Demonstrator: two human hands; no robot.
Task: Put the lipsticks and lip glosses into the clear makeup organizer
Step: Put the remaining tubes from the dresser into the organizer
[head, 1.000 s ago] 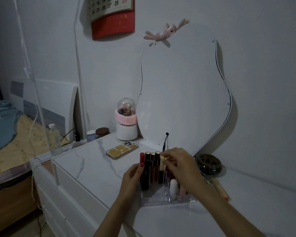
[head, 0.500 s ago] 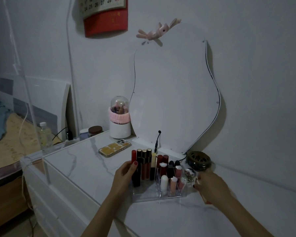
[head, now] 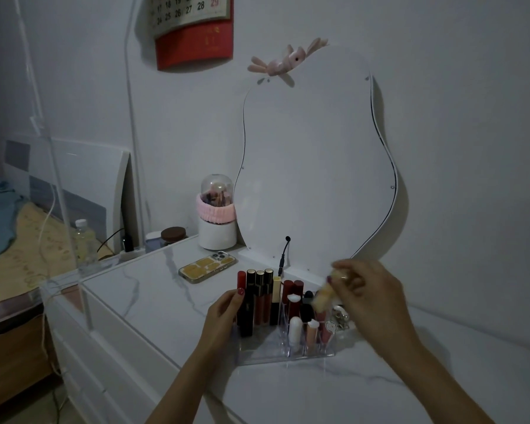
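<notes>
While the left hand rests against the left end of the clear makeup organizer, fingers lightly curled around its side wall and a thumb near the red tube, the right hand hovers above the organizer's right half, pinching a pale, blurred lip gloss that tilts downward over the small compartments; the organizer stands on the white marbled surface, just in front of the wavy-edged mirror; tall tubes in red, black and gold stand upright along its left and back sections, and shorter lipsticks in white, pink and dark caps fill the front cells; a phone in a yellow case lies flat on the surface to the left behind the organizer; a domed brush holder with a pink band stands beside the mirror; a red wall calendar hangs above; a bed shows at the left edge.
</notes>
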